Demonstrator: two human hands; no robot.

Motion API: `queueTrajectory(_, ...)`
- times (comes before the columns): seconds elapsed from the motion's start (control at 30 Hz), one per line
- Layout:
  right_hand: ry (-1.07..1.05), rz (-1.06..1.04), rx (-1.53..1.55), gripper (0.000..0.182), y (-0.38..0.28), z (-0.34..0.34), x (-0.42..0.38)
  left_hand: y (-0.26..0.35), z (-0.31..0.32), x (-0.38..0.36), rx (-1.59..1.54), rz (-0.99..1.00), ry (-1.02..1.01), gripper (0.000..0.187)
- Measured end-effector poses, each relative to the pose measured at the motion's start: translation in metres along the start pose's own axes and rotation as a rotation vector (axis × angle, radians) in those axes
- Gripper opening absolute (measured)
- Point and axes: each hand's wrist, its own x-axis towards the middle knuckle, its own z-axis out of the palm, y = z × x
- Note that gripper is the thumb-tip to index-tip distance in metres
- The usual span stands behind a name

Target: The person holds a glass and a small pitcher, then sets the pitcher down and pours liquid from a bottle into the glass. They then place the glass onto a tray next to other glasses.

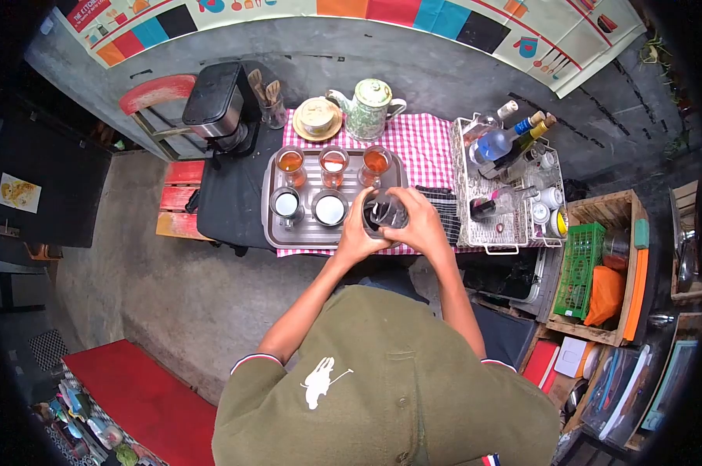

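Note:
Between my left hand [359, 231] and my right hand [419, 223] is a clear glass [387, 210], held from both sides over the right front part of a brown tray [308, 238]. Three glasses of amber drink stand along the tray's back: a left one [291, 165], a middle one [333, 165] and a right one [376, 163]. In front of them are two glasses with white contents, one at the left [286, 203] and one [329, 209] close to my left hand. The bottom of the held glass is hidden by my fingers.
Behind the tray stand a green patterned teapot [369, 109] and a bowl on a saucer [317, 118]. A coffee machine [220, 105] is at the left. At the right, a white wire basket [502, 247] holds bottles and glasses, beside a wooden crate [637, 225].

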Motion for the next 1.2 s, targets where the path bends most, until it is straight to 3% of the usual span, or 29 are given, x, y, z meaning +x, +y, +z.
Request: queueTrajectory(1.2, -0.056, 0.033, -0.073, 0.073, 0.0070, -0.0035, 0.0023, -0.0015, 0.0054, 0.0024, 0.000, -0.007, -0.032, 0.112)
